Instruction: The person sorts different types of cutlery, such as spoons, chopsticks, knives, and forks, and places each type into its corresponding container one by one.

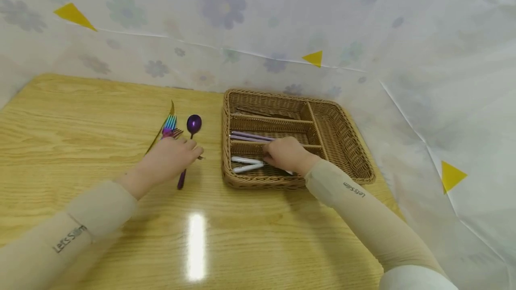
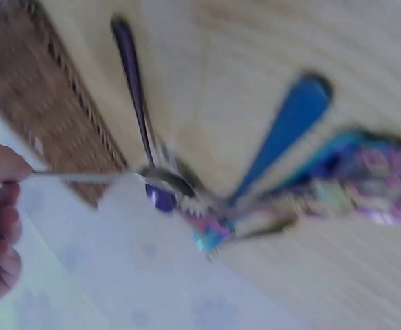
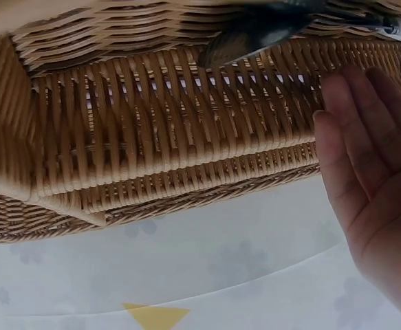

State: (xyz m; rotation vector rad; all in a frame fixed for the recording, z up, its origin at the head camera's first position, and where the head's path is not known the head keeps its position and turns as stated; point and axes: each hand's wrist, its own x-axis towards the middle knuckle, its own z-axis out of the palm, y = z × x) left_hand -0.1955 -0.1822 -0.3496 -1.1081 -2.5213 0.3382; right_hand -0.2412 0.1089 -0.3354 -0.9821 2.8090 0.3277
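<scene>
On a clock with the person at 6, the left hand (image 1: 169,158) was near 11, fingers pinching a silver spoon (image 2: 166,180) by its thin handle. The purple spoon (image 1: 194,124) lay partly beneath that hand on the table (image 1: 250,232); a hasty swing might have knocked it, the held bowl looking so close. Near 12, the right hand (image 1: 287,152) was inside the tray (image 1: 258,183), its fingers fairly straight, nothing visible between them. White handles (image 1: 243,160) lay beside it at the tray's 8, converging, so tugging one could have dragged the other. Farther, at 9, purple handles (image 1: 251,135) lay across a low divider (image 1: 247,142); careless reaching could have mixed them. The forks (image 1: 170,122) at 11, bunched together, might have snagged by their tines.
</scene>
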